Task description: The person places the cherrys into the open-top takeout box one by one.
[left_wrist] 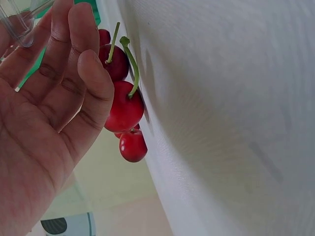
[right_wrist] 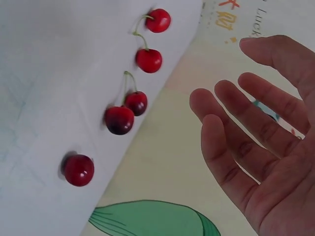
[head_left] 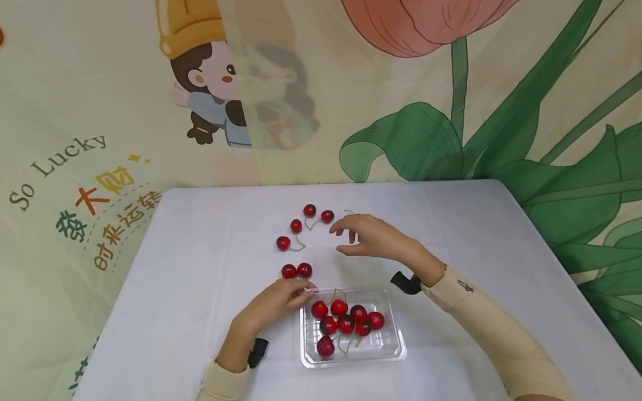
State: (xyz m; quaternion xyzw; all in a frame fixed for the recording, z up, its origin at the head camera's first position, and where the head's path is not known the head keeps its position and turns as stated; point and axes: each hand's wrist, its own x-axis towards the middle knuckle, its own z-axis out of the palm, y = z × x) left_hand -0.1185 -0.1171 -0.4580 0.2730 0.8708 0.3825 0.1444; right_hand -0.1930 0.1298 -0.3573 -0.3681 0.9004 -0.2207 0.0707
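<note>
Clock = from middle of the clear box (head_left: 353, 364), head view. Far L, approx. 10 o'clock, the wall cloth (head_left: 57, 159) has the print "So Lucky". Your L hand (head_left: 275, 302) is at 9-10 o'clock, at the box's upper L corner. Its fingers are lightly bent and close to each other; whether they pinch the rim, I cannot tell.

Next, two joined cherries (head_left: 283, 243) lie on the white counter (head_left: 200, 267) at 10-11 o'clock. Two more cherries (head_left: 304, 270), w/ stems, lie nearer, just beside your L hand. Another joined pair (head_left: 327, 216) is at 11-12 o'clock, farther back.

The box stands on the counter, w/ approx. 8 cherries (head_left: 345, 324) inside, some w/ green stems.

Your R hand (head_left: 376, 236) is above the counter at 12-1 o'clock; its fingers are spread, slightly bent, and hold nothing. R wrist view: a single cherry (right_wrist: 78, 169) lies at 8 o'clock of the pic.
</note>
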